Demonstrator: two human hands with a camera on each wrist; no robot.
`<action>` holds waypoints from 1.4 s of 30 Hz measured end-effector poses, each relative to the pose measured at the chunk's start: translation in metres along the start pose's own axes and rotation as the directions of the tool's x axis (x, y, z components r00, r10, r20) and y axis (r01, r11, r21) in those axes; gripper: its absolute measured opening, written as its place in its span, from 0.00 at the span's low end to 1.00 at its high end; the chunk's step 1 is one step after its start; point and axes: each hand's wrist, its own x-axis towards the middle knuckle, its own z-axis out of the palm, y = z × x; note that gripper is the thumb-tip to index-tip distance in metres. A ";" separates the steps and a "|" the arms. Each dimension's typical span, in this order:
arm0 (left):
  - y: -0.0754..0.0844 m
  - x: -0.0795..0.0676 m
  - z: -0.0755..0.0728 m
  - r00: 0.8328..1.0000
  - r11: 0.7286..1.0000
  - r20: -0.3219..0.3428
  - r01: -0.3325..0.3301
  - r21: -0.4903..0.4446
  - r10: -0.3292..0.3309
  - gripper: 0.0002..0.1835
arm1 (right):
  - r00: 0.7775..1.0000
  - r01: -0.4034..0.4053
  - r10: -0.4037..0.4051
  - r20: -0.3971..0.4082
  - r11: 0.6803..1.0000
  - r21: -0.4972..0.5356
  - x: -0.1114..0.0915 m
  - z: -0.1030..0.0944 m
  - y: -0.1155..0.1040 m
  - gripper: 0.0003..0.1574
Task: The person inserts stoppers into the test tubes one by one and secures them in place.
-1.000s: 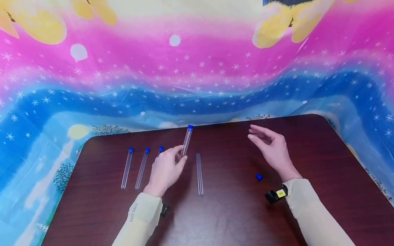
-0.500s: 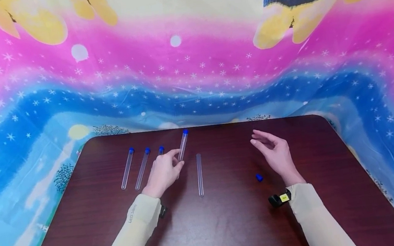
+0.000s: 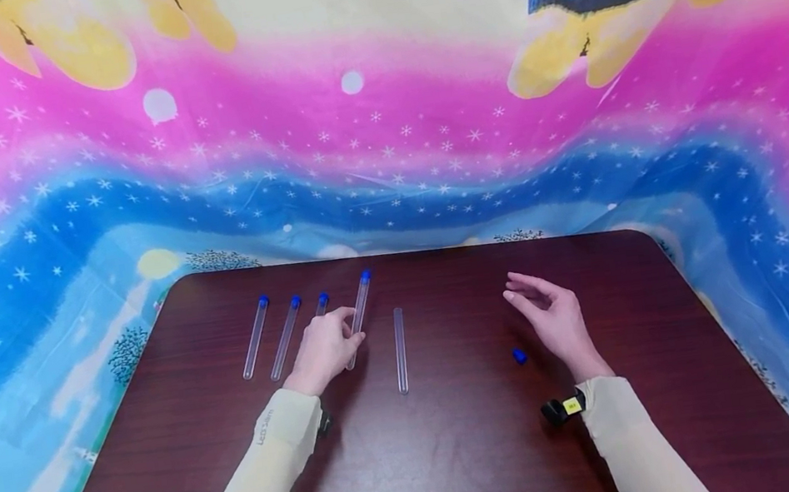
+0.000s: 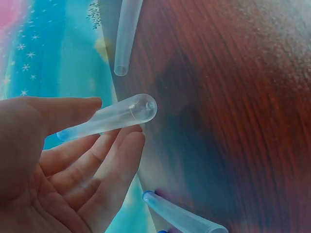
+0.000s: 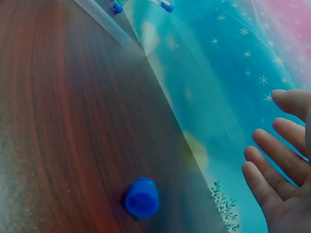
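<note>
My left hand (image 3: 320, 349) pinches a clear test tube (image 3: 361, 305) with a blue cap between thumb and fingers, the cap pointing up and away. In the left wrist view the tube's rounded bottom (image 4: 145, 108) pokes out past the thumb, over the table. Just right of it lies an uncapped test tube (image 3: 400, 350). A loose blue cap (image 3: 519, 356) rests on the table near my right hand (image 3: 559, 328), its hollow end showing in the right wrist view. The right hand holds nothing; its fingers (image 5: 279, 153) are spread and relaxed above the table.
Left of the left hand lie two capped test tubes, an outer one (image 3: 256, 337) and an inner one (image 3: 286, 338). A third capped tube (image 3: 323, 300) is partly hidden behind that hand. A printed cloth (image 3: 382, 155) hangs behind the dark wooden table (image 3: 469, 454).
My left hand has moved slightly left and toward me, lowering the capped test tube closer to the row. The right hand has drawn back slightly toward me.
</note>
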 end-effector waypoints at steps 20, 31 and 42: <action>-0.005 0.005 0.012 0.991 0.992 0.075 0.102 0.080 -0.108 0.26 | 0.985 -0.083 0.103 0.136 0.986 -0.146 -0.012 -0.011 0.017 0.29; -0.005 0.006 0.008 0.983 0.982 0.094 0.147 0.116 -0.158 0.27 | 0.953 -0.098 0.161 0.258 0.965 -0.241 -0.013 -0.012 0.023 0.32; -0.007 0.005 0.008 0.984 0.981 0.075 0.150 0.120 -0.160 0.27 | 0.921 -0.074 0.201 0.334 0.931 -0.358 -0.016 -0.021 0.022 0.27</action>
